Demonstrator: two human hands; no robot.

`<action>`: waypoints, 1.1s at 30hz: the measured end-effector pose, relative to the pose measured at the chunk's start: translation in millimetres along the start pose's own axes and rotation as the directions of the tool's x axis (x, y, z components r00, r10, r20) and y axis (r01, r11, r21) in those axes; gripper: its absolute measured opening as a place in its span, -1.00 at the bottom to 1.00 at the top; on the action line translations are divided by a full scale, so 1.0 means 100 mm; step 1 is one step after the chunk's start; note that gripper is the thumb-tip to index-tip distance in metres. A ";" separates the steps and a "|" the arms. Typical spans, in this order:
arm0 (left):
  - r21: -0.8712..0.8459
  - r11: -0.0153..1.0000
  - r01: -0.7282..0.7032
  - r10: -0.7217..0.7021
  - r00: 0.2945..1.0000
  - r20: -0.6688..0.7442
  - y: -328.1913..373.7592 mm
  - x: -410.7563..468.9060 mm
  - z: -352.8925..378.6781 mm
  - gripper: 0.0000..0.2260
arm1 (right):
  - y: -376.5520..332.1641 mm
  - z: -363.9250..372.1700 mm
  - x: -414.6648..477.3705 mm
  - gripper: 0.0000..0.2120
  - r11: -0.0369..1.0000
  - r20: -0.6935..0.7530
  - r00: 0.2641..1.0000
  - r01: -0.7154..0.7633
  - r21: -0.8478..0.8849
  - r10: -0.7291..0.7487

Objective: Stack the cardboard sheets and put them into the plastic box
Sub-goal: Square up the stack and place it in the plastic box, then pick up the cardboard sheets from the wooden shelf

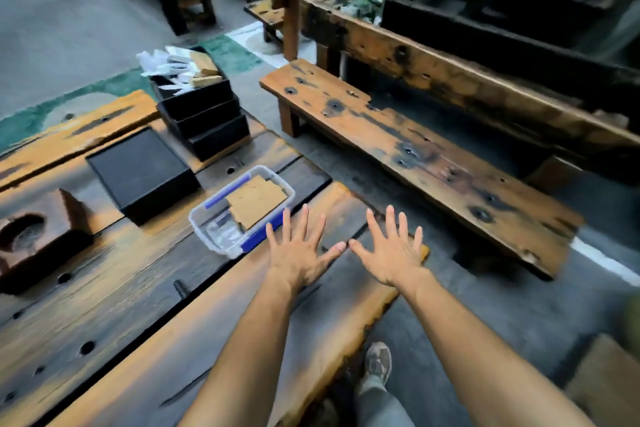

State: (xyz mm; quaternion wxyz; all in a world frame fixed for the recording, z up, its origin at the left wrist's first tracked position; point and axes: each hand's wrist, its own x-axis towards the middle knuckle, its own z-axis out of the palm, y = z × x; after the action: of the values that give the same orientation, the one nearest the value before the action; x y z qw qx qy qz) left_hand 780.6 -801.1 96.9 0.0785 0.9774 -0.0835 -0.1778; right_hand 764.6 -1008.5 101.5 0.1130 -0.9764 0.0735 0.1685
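Note:
A stack of brown cardboard sheets (255, 200) lies inside the clear plastic box (201, 218) with blue handles, tilted against its far side. The box stands on the dark wooden table (138, 305). My left hand (300, 250) is spread flat, fingers straight, just right of the box and near its blue handle. My right hand (391, 251) is spread the same way beside it, near the table's right edge. The two thumb tips almost touch. Neither hand holds anything.
A flat black box (142, 173) sits left of the plastic box. Behind it stands a pile of black trays (204, 115) topped with white and wooden pieces. A wooden block with a round hollow (38, 236) is at the left. A bench (415, 156) stands to the right.

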 end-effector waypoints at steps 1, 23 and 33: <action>0.003 1.000 -0.004 0.004 1.000 -0.007 0.03 -0.01 0.04 -0.09 | 0.05 0.01 -0.04 -0.12 1.000 -0.012 1.000 -0.003 0.006 0.003; 0.175 0.866 -0.468 0.408 0.865 0.291 2.62 -0.66 1.01 -0.08 | 2.46 0.37 -1.83 -0.13 0.820 -0.013 0.858 -0.485 0.305 0.513; 0.238 0.717 -0.655 0.552 0.742 0.379 3.83 -0.98 1.38 -0.06 | 3.44 0.52 -2.66 -0.08 0.658 0.011 0.718 -0.644 0.389 0.696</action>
State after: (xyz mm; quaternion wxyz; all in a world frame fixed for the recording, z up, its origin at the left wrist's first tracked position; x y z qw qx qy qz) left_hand 588.3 -1171.9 71.9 -0.0585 0.8564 -0.4421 -0.2604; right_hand 437.3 -1299.5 78.4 0.2171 -0.8501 0.4662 0.1131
